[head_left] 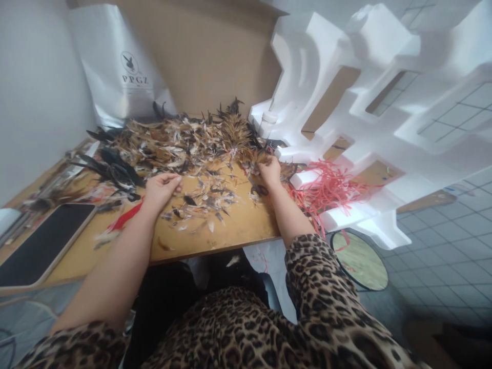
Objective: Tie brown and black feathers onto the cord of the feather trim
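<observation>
Apart — left hand (161, 190), right hand (270, 171), feathers (169, 146), table edge (219, 247)

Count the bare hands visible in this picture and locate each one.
2. The bare left hand is right of the black-screened phone; the bare right hand is left of the pinkish-red shredded strips.

Here both bare hands, left (163, 190) and right (270, 171), hover at the yellow wooden counter (246, 220), before a spread pile of brown-and-black feathers (172, 143), near tangled red plastic strips (330, 187).
</observation>
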The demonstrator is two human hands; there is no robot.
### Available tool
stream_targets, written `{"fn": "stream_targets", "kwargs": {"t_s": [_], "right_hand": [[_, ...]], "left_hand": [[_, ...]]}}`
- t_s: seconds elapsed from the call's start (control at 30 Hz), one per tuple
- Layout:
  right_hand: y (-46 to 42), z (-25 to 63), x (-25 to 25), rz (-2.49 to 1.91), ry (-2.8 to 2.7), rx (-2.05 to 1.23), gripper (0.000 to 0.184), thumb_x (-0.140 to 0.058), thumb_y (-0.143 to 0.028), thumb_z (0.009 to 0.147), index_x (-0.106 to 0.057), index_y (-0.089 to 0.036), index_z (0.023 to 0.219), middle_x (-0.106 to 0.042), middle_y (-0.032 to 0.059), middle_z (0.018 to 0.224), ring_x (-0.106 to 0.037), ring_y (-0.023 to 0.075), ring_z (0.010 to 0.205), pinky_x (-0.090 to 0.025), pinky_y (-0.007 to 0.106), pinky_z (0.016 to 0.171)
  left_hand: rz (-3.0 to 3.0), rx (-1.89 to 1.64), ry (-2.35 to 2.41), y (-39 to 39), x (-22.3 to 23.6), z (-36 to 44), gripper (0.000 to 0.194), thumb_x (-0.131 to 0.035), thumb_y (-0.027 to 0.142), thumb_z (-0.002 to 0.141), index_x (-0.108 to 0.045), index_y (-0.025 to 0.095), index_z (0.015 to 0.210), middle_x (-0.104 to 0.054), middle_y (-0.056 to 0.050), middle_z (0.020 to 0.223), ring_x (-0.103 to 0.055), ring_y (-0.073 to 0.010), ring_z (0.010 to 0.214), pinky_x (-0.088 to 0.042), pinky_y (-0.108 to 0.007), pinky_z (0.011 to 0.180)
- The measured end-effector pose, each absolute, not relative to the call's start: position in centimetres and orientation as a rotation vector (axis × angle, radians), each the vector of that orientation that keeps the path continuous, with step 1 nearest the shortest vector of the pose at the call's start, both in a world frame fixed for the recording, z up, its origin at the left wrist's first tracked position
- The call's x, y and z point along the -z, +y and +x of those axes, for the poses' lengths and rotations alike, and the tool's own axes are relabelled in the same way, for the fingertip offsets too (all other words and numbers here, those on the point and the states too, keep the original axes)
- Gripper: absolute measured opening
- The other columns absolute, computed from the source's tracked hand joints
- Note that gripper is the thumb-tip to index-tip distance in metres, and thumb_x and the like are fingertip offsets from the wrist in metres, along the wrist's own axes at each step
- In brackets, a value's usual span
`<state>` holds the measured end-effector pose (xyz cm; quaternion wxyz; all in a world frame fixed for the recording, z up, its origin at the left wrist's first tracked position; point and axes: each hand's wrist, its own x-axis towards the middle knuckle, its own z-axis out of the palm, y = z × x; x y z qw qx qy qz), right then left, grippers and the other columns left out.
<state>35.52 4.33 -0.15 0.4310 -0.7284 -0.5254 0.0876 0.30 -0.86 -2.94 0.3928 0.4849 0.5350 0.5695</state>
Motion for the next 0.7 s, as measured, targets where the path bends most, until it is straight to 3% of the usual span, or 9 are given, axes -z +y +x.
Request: {"fn": "stream_targets", "kwargs": {"t_s": [0.13,0.27,0.5,0.7], "right_hand": [[3.0,34.9,-1.0,-1.593,-1.366,-0.095,0.039,-0.042,-0.028,0.08,-0.047,-0.011,0.115,-0.065,0.0079,0.091,-0.059,0.0143,0.081,-0.045,0.026,0.08],[1.7,33.2,-2.2,-1.49,-1.667,-0.005,0.033,-0.04,-0.028,0.084,-0.052,-0.014,0.111,-0.062,0.0083,0.097,-0.057,0.0156,0.085,-0.044,0.028,0.083],[4.9,33.5,-1.8,-1.875,-1.841,0.219,0.036,-0.046,-0.025,0.082,-0.061,-0.017,0.113,-0.056,0.0164,0.116,-0.052,0.0285,0.106,-0.041,0.042,0.089],[6.9,34.9,-1.1,-1.985,-1.895,0.063,0.033,-0.046,-0.024,0.081,-0.068,-0.019,0.105,-0.061,0.0146,0.112,-0.055,0.0273,0.102,-0.042,0.041,0.089]], "left_hand": [[1.221,-1.449,1.351,-0.8,3.0,0.3,0.029,-0.073,0.035,0.062,-0.069,0.014,0.081,-0.067,-0.005,0.065,-0.059,-0.0124,0.051,-0.042,-0.02,0.044],[1.21,-1.45,1.347,-0.7,3.1,0.3,0.028,-0.073,0.034,0.06,-0.069,0.014,0.079,-0.067,-0.005,0.064,-0.058,-0.0126,0.051,-0.042,-0.021,0.044],[1.199,-1.45,1.363,-0.8,3.1,0.2,0.028,-0.074,0.033,0.059,-0.068,0.015,0.079,-0.066,-0.005,0.064,-0.058,-0.0129,0.051,-0.043,-0.022,0.046],[1.177,-1.471,1.366,-1.3,2.2,0.5,0.024,-0.073,0.03,0.06,-0.069,0.013,0.077,-0.066,-0.005,0.064,-0.057,-0.0114,0.05,-0.043,-0.021,0.046]]}}
